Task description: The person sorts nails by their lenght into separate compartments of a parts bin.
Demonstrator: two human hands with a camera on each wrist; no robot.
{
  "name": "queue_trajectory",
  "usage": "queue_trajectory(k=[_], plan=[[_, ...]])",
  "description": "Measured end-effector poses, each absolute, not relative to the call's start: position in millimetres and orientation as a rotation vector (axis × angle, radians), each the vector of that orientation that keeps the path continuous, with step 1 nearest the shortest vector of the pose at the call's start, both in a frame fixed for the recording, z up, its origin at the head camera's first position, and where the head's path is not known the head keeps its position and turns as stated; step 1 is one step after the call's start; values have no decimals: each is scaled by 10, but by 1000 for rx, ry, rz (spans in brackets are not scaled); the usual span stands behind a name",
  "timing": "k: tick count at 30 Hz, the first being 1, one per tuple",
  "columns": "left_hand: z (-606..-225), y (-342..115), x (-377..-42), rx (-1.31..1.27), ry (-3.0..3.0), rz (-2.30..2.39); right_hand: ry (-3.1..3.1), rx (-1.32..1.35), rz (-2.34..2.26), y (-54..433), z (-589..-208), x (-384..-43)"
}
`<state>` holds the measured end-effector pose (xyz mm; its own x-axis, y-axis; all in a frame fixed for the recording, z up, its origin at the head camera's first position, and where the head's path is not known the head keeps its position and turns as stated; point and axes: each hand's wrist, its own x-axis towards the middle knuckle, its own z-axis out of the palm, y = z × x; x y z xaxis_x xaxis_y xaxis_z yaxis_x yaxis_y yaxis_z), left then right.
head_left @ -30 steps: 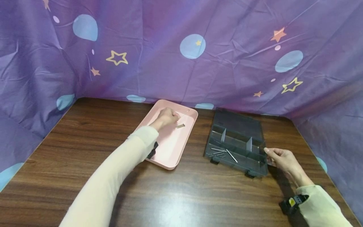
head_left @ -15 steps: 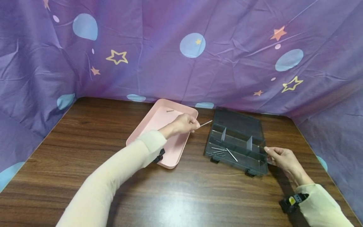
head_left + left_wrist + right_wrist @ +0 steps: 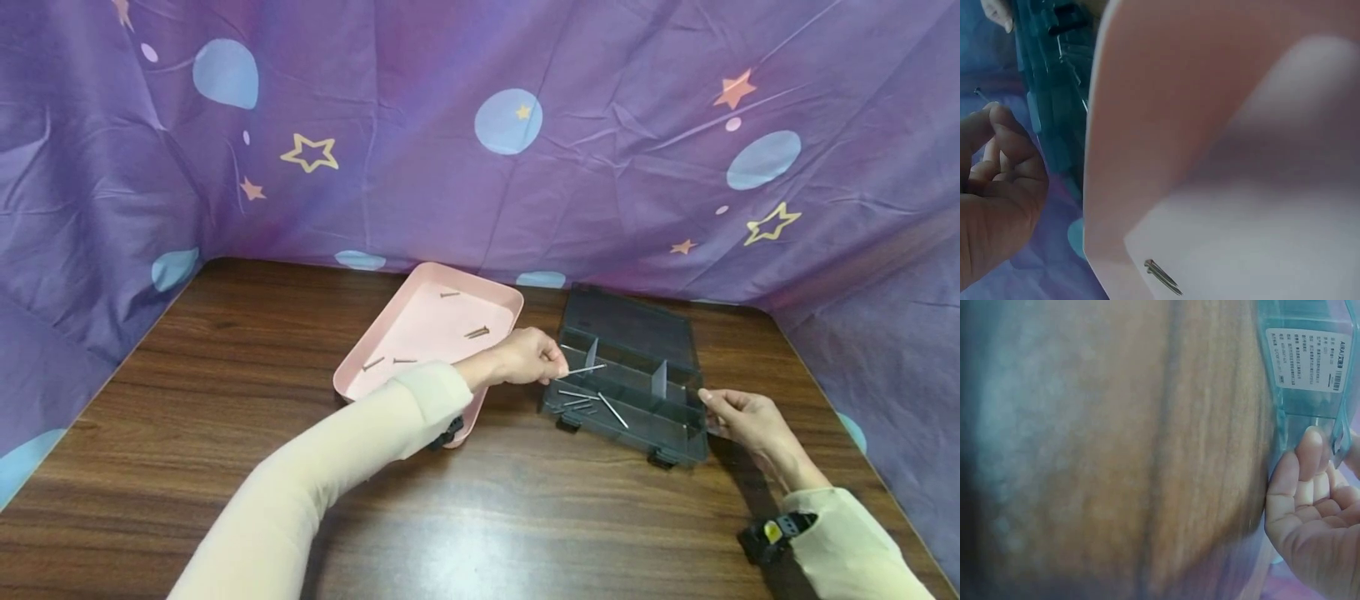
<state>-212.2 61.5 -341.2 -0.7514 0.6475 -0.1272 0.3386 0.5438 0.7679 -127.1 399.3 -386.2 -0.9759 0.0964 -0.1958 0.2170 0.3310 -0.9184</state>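
Note:
My left hand pinches a silver nail between thumb and fingertips, over the left part of a dark clear plastic organizer box. In the left wrist view the nail's head points away from the fingertips. My right hand grips the box's right end wall, with the thumb on its rim; the right wrist view shows fingers against the underside. The box lies with its lid folded back. Several silver nails lie in its long front compartment, and dividers split the back row.
A pink tray stands left of the box, partly under the left forearm. Several bronze-coloured screws lie in it, among them a pair near its right side. A purple curtain hangs behind the wooden table.
My left hand has moved right, from inside the pink tray across to above the box, carrying the nail. My right hand has stayed at the box's end.

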Motion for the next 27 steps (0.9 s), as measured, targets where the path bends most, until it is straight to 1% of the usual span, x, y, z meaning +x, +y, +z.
queue_trajectory(k=[9,19,27], plan=[[-3408,709,-2064,942,2476,831,2508,307,-1667,3988,-3866,-1278],[-3444,779,-2037,941,2508,770,2558,324,-1591,3992,-3873,-1276],[-3445,789,-2023,967,2520,753,2528,326,-1638,3994,-3874,-1279]])
